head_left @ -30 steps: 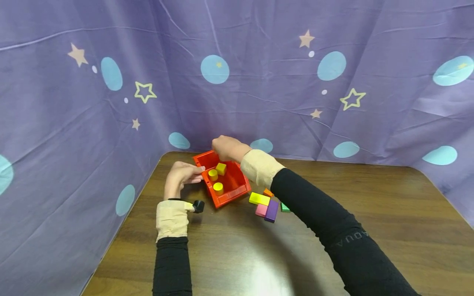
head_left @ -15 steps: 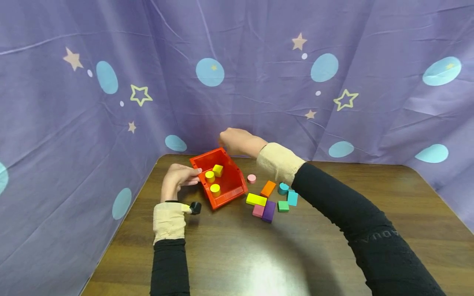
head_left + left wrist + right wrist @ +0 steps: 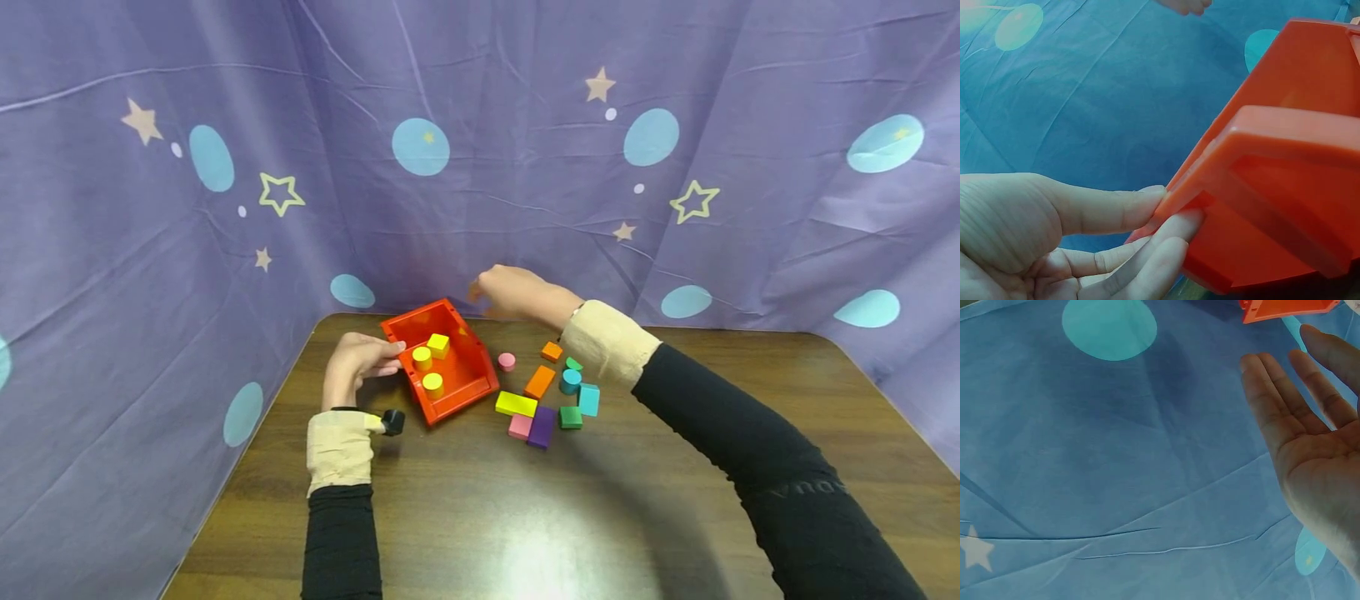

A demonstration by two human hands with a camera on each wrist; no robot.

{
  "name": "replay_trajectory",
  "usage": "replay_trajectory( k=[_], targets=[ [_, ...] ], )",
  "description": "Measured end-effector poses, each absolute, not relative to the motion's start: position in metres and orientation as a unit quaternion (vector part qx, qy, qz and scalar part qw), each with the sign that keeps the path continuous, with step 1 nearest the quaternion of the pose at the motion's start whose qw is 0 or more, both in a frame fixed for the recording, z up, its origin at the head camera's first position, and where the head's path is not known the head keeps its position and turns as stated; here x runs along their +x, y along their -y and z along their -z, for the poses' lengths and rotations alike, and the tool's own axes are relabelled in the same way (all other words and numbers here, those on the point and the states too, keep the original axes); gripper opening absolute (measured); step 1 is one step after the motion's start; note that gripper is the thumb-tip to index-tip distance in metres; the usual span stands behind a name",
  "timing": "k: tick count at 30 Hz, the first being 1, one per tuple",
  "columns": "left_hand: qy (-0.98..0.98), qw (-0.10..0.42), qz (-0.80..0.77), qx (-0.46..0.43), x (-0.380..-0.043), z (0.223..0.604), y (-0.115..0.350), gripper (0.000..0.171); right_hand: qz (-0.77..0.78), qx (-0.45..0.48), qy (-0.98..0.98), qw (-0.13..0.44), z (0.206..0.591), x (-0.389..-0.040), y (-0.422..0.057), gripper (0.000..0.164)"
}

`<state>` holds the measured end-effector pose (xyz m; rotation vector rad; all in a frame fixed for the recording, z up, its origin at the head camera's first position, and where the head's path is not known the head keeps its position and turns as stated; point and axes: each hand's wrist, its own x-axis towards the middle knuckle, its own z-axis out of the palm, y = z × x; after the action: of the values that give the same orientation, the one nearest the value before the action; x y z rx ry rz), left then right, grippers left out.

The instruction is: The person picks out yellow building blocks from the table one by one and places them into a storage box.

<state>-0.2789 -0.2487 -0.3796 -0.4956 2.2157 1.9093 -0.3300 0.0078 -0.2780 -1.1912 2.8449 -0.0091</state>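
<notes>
My left hand (image 3: 358, 362) pinches the left rim of a red plastic bin (image 3: 471, 367) between thumb and fingers. In the left wrist view the thumb presses on top of the bin's edge (image 3: 1210, 156), fingers beneath it. Inside the bin stand two yellow cylinders (image 3: 432, 385) and a yellow cube (image 3: 438, 346). My right hand (image 3: 523, 293) hovers in the air beyond the bin's back right corner. Its fingers are extended and hold nothing in the right wrist view, where a corner of the bin (image 3: 1291, 309) shows above the palm.
Right of the bin several loose blocks lie on the wooden table (image 3: 450, 500): yellow (image 3: 516, 404), purple (image 3: 541, 427), orange (image 3: 539, 382), green (image 3: 570, 417), blue (image 3: 588, 400) and pink (image 3: 506, 362) ones among them. A purple patterned curtain (image 3: 510, 200) hangs behind and at left.
My right hand has moved from over the bin to the right, away from its back edge. More loose blocks have come into view. The left hand keeps its hold on the bin.
</notes>
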Motion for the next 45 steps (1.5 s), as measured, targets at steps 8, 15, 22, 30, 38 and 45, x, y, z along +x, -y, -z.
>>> replay_trajectory(
  k=[8,15,22,30,38,45],
  targets=[
    [-0.741,0.094,-0.643,-0.168,-0.28,0.379,0.247,0.032,0.031,-0.393,-0.918,0.035,0.282,-0.321,-0.031,0.029],
    [-0.739,0.091,-0.65,-0.154,-0.28,0.377,0.246,0.033,0.062,-0.398,-0.915,0.018,0.291,-0.309,-0.051,0.025],
    [-0.74,0.089,-0.648,-0.159,-0.28,0.376,0.246,0.029,0.076,-0.406,-0.91,0.015,0.308,-0.296,-0.065,0.025],
    [-0.74,0.089,-0.647,-0.157,-0.28,0.377,0.247,0.025,0.071,-0.423,-0.903,0.019,0.331,-0.287,-0.07,0.023],
    [-0.737,0.093,-0.65,-0.161,-0.28,0.378,0.247,0.033,0.084,-0.427,-0.899,0.042,0.352,-0.281,-0.071,0.023],
    [-0.74,0.088,-0.646,-0.166,-0.279,0.38,0.248,0.038,0.111,-0.42,-0.897,0.078,0.369,-0.277,-0.065,0.01]
  ],
)
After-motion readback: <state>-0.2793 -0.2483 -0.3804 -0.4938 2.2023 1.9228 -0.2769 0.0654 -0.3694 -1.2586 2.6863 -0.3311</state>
